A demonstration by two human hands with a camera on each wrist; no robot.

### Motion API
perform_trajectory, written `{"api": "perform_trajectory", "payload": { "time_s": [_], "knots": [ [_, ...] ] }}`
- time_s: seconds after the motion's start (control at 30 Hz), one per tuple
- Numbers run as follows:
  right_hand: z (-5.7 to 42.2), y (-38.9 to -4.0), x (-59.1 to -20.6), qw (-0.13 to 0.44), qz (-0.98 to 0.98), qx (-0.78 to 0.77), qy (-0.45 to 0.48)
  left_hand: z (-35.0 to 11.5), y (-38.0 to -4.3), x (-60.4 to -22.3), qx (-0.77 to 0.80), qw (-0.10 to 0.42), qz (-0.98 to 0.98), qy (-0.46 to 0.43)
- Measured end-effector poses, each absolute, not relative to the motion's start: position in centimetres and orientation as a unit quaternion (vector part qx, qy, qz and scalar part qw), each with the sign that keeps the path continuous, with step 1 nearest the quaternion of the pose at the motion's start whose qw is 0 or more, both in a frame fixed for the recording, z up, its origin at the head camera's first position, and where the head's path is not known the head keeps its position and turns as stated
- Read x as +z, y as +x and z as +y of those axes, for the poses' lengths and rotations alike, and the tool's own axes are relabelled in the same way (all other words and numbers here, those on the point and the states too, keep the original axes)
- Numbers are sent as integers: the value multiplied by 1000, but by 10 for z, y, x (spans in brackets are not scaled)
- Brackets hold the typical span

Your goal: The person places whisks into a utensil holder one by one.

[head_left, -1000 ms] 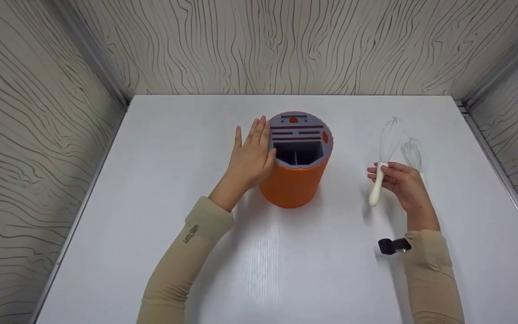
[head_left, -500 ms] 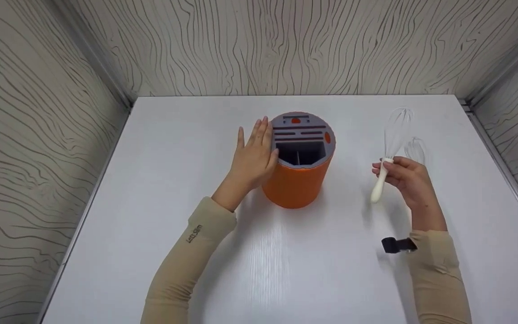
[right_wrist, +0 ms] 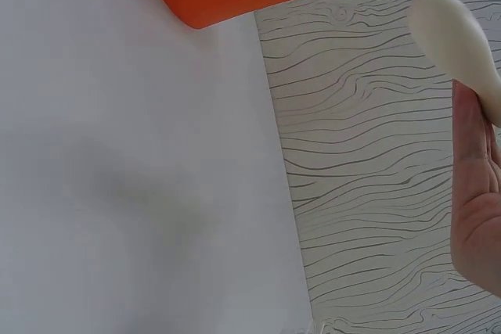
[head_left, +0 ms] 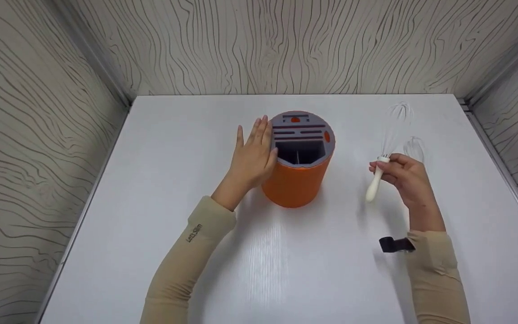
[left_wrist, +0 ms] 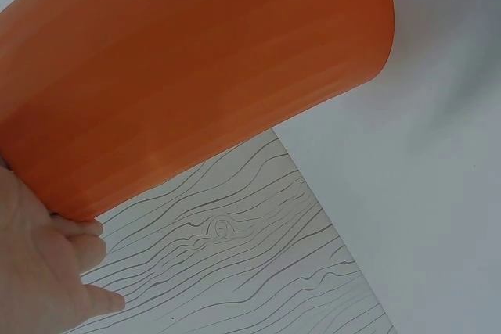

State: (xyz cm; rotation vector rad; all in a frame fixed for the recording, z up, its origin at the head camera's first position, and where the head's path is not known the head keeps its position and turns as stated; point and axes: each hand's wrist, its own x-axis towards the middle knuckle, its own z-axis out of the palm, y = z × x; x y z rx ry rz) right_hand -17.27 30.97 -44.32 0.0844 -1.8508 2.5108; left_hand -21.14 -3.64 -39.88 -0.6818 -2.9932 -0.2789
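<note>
In the head view an orange knife-block-like holder (head_left: 292, 186) stands upright, its grey top cut with slots and one larger divided opening. My left hand (head_left: 252, 159) rests against its left side, fingers straight and thumb near the rim. The left wrist view has the holder's orange wall (left_wrist: 196, 68) close up, with fingertips at its edge. To the right, my right hand (head_left: 405, 177) pinches a whisk (head_left: 376, 180) by its white handle, just below the wires, held above the table with the wire loops pointing away. The handle's end (right_wrist: 454, 37) shows in the right wrist view.
A second whisk (head_left: 414, 148) lies on the white table (head_left: 187, 135) behind my right hand, which hides its handle. Wood-grain-patterned walls (head_left: 259, 49) border the table at the back and sides. A black device (head_left: 394, 245) sits at the right wrist.
My right hand has moved slightly away from me with the whisk, whose wire loops now reach farther toward the back wall. The left hand and the holder stay in place.
</note>
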Motion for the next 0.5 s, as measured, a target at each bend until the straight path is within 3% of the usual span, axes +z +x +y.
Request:
{"api": "perform_trajectory", "payload": {
  "time_s": [0.5],
  "knots": [
    [307, -174, -436, 29, -609, 792, 35, -36, -211, -400, -105, 40, -968, -226]
  ]
}}
